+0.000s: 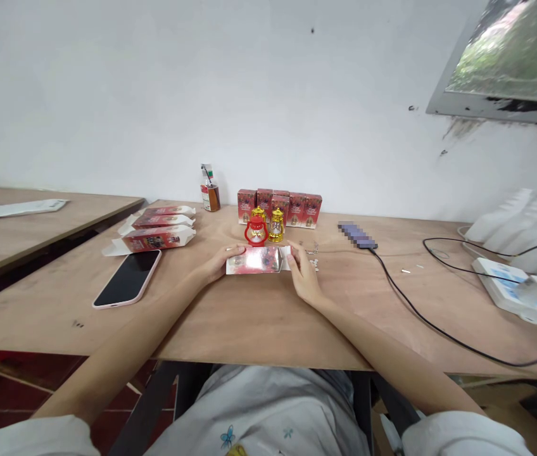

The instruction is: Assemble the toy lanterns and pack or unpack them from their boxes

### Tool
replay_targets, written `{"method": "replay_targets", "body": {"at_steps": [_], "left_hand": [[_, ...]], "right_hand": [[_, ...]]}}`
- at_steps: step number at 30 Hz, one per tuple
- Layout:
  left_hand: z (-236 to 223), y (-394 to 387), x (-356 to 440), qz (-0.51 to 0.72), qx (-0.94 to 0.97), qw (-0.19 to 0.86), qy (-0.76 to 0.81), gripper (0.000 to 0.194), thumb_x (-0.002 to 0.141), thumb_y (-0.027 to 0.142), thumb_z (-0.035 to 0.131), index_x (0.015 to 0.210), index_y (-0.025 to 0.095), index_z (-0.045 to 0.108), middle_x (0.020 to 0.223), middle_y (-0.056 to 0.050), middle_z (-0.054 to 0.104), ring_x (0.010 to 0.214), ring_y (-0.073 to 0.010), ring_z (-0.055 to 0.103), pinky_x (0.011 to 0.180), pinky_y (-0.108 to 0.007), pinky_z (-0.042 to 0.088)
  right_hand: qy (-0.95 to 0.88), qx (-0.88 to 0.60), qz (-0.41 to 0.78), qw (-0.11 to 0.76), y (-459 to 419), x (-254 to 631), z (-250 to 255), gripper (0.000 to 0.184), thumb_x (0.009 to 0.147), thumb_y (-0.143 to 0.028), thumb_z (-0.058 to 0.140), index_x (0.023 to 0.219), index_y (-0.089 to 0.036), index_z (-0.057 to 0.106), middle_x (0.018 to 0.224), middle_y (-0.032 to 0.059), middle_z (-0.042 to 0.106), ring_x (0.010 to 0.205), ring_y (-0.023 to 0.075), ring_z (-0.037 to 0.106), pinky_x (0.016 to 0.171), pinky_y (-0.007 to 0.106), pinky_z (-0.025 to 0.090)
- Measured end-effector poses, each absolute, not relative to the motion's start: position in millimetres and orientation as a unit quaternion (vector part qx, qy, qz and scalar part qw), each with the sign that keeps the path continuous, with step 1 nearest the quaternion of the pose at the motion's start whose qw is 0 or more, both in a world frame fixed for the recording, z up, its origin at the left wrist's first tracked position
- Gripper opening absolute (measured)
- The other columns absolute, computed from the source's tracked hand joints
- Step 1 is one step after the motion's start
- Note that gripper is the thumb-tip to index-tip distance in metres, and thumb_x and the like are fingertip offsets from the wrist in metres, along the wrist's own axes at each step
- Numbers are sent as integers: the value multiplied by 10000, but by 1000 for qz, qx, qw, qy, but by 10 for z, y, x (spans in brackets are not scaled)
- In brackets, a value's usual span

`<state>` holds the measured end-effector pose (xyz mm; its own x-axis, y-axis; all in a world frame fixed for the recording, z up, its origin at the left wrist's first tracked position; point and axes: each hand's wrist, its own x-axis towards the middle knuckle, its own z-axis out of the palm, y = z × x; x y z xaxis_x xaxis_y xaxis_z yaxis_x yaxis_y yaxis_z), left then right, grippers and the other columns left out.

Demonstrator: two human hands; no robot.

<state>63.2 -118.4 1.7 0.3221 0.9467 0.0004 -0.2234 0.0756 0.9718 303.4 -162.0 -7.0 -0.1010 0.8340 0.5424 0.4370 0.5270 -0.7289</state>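
A red printed carton (255, 261) lies sideways between my two hands, just above the front of the small lanterns. My left hand (221, 263) is closed on its left end. At the right end, where white flaps stick out, my right hand (303, 273) pinches the carton. Right behind it stand a red lantern (256, 233) and a gold lantern (276, 225); another gold lantern (258, 213) is partly hidden by the red one. Small silvery and white bits (313, 261) lie beside my right hand.
Several upright red boxes (297, 210) stand by the wall. Cartons with open flaps (159, 238) and a phone (128, 278) lie left. A bottle (210, 196) stands behind. To the right are a cabled phone (358, 234), a power strip (515, 288) and stacked white plastic items (525, 221).
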Motion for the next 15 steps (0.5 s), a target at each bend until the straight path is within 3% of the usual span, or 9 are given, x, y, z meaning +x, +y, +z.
{"method": "replay_targets", "body": {"at_steps": [2,4,8,11,15], "left_hand": [[20,-1188,632,455,503,640,360,287,661,317,740,874,132,690,760,-60,726,674,-176,660,704,-266,494],[25,-1191,632,452,501,643,361,302,670,319,732,901,130,688,804,-72,733,701,-185,670,725,-272,501],[23,-1180,618,449,479,663,361,342,697,325,701,970,120,678,894,-107,734,774,-218,687,763,-303,518],[19,-1167,602,462,439,674,373,325,726,335,669,969,119,670,889,-105,735,805,-217,689,790,-300,523],[30,-1169,600,478,399,683,383,286,746,329,639,943,124,670,858,-85,736,787,-198,689,819,-291,525]], "right_hand": [[-723,-444,197,491,-1629,3034,-71,475,900,-442,425,1313,-207,408,1022,76,655,973,230,613,876,384,468],[-728,-439,185,494,-1623,3034,-79,485,897,-417,437,1330,-204,383,1104,91,628,1035,235,593,900,387,460],[-719,-418,147,536,-1583,3042,-103,416,951,-324,278,1341,-224,382,1214,94,568,1146,206,534,961,370,428],[-741,-401,130,522,-1575,3050,-106,389,951,-280,244,1232,-233,509,1110,91,586,1031,198,574,896,351,459],[-763,-403,114,493,-1617,3037,-69,297,922,-295,350,1100,-230,578,1074,88,544,951,200,565,850,338,459]]}}
